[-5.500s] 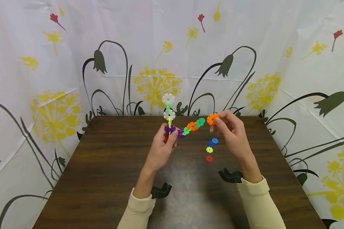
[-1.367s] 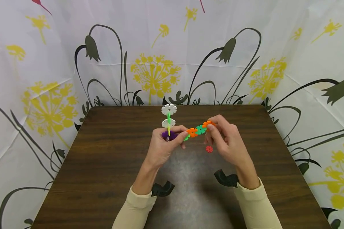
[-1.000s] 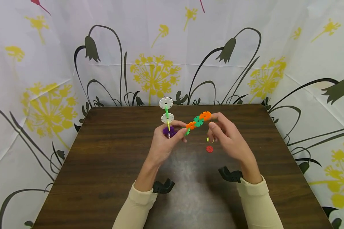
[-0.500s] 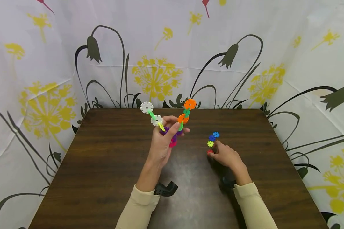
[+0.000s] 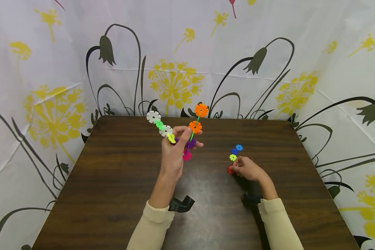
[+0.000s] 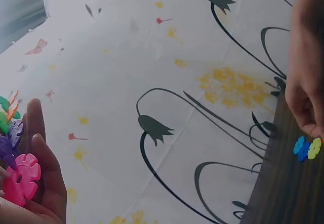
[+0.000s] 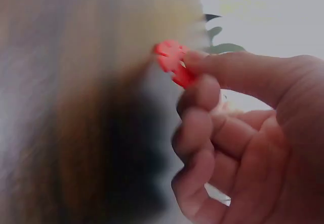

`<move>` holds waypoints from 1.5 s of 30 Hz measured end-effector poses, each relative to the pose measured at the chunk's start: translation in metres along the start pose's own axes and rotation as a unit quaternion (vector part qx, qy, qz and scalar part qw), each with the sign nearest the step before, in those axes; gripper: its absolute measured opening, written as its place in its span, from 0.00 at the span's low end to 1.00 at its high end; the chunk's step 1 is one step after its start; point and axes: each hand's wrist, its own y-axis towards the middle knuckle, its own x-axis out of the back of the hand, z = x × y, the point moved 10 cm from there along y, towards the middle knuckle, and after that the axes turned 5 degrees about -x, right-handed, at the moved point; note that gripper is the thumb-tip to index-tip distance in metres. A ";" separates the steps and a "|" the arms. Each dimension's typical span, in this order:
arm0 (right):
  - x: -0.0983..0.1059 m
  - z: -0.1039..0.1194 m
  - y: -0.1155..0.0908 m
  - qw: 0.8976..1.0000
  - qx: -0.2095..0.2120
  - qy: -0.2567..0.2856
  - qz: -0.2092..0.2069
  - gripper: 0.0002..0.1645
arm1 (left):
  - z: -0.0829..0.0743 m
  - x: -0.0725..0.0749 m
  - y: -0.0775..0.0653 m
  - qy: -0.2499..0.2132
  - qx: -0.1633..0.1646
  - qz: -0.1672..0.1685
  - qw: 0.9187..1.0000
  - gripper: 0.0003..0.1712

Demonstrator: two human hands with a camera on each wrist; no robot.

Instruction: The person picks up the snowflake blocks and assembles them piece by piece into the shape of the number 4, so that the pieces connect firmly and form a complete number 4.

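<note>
My left hand (image 5: 172, 158) holds a V-shaped chain of slotted flower discs (image 5: 195, 127), raised above the table. White, light green and yellow discs form its left branch; the right branch carries orange and green ones. Purple discs and a pink disc (image 6: 22, 179) sit low by the palm, partly hidden by fingers. Down at the table, my right hand (image 5: 249, 169) pinches a red disc (image 7: 170, 56) between thumb and index finger. Just beyond that hand lie a yellow disc (image 5: 233, 157), a dark blue disc (image 5: 234, 151) and a lighter blue disc (image 5: 239, 147).
The dark wooden table (image 5: 122, 180) stretches out under both hands. A white curtain (image 5: 187, 52) printed with flowers hangs along its back and sides. Each wrist wears a black camera mount (image 5: 182, 204).
The orange disc, earlier in my right hand, is now on the chain's right branch. My right hand has let go, lowered and pinched the red disc. My left hand has turned the chain upright.
</note>
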 end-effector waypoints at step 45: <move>0.017 0.213 -0.079 0.879 0.228 0.419 -0.013 0.21 | -0.012 -0.027 -0.007 0.060 -0.084 0.141 0.985 0.16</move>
